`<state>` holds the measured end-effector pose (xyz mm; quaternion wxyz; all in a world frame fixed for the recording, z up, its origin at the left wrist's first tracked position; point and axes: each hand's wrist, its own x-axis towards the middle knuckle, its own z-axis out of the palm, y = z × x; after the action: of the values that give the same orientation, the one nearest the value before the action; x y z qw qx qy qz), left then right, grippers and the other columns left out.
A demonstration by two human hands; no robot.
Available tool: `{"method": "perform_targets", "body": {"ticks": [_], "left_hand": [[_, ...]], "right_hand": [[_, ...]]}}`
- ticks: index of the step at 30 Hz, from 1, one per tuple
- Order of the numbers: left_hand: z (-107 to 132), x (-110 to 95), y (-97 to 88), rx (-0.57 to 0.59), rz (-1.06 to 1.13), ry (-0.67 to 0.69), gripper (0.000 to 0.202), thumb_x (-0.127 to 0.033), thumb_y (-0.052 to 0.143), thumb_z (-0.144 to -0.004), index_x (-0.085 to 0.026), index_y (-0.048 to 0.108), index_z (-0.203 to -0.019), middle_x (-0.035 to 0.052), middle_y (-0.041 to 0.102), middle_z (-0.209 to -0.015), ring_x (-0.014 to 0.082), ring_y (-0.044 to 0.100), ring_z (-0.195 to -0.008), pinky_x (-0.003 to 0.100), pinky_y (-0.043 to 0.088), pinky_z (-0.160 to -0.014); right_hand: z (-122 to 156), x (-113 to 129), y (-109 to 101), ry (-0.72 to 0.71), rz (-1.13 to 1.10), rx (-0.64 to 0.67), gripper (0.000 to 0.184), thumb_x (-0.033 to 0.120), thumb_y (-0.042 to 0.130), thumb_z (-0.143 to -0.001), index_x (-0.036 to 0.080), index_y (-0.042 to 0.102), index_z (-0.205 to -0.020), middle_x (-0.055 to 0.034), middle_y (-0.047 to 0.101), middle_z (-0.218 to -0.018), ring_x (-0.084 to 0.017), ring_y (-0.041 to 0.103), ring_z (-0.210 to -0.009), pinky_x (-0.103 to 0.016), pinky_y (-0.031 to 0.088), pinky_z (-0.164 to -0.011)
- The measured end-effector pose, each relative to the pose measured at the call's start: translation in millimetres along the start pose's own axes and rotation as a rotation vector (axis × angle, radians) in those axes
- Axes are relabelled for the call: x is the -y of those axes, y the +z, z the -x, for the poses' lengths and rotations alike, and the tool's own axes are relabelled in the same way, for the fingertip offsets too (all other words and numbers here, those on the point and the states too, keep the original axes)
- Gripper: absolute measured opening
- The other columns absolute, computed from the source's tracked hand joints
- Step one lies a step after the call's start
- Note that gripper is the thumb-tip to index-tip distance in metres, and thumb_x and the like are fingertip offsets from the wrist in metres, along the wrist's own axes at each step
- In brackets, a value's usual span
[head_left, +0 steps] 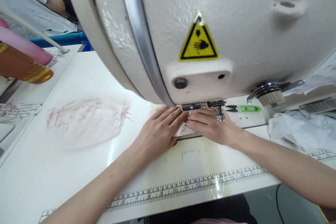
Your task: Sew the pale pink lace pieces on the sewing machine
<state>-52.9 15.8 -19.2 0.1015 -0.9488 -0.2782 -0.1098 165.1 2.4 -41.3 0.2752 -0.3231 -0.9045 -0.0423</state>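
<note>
My left hand (160,129) lies flat with its fingers stretched out on a small piece of white fabric (183,130), right under the head of a cream sewing machine (210,24). My right hand (210,126) presses on the same piece from the right, fingers together and extended toward the presser foot (191,107). The fingertips of both hands meet at the foot. Most of the fabric piece is hidden beneath my hands.
A pile of thin white pieces with red stitching (84,120) lies on the white table (52,168) to the left. Green thread snips (243,109) rest behind my right hand. White cloth (299,129) is heaped at right. A printed ruler (183,185) runs along the front edge.
</note>
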Motion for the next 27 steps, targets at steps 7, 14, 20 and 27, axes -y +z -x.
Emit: {"method": "perform_targets", "body": {"ticks": [7,14,20,27], "left_hand": [[1,0,1.1,-0.011,-0.01,0.004,0.042,-0.022,0.044,-0.091,-0.008,0.055,-0.129,0.0137,0.059,-0.13,0.0285,0.058,-0.118,0.047,0.045,-0.102],[0,-3,3.4,0.004,-0.004,-0.021,0.041,-0.023,0.044,-0.093,-0.01,0.054,-0.13,0.014,0.057,-0.133,0.0293,0.057,-0.12,0.049,0.044,-0.104],[-2,-6,1.7,0.011,-0.019,-0.03,0.041,-0.02,0.043,-0.093,-0.01,0.053,-0.132,0.0146,0.057,-0.133,0.0297,0.055,-0.123,0.05,0.043,-0.105],[2,0,-4.0,-0.055,-0.01,0.111,0.042,-0.008,0.035,-0.092,-0.007,0.055,-0.128,0.0108,0.055,-0.134,0.0227,0.055,-0.123,0.04,0.046,-0.105]], "right_hand": [[3,0,-5,0.091,0.106,0.024,0.024,0.008,0.046,-0.091,0.023,0.064,-0.093,0.0027,0.068,-0.097,-0.014,0.059,-0.088,-0.029,0.034,-0.062],[2,-4,-8,0.206,0.051,0.061,0.025,0.015,0.043,-0.091,0.024,0.066,-0.085,0.0025,0.068,-0.085,-0.013,0.057,-0.07,-0.029,0.033,-0.054],[-7,0,-20,0.067,0.214,-0.028,0.029,0.013,0.041,-0.094,0.02,0.066,-0.081,0.0028,0.07,-0.084,-0.013,0.059,-0.076,-0.03,0.036,-0.061],[-4,-8,-9,-0.046,0.097,0.066,0.026,0.006,0.044,-0.091,0.02,0.064,-0.096,-0.0003,0.069,-0.097,-0.013,0.06,-0.088,-0.029,0.044,-0.073]]}}
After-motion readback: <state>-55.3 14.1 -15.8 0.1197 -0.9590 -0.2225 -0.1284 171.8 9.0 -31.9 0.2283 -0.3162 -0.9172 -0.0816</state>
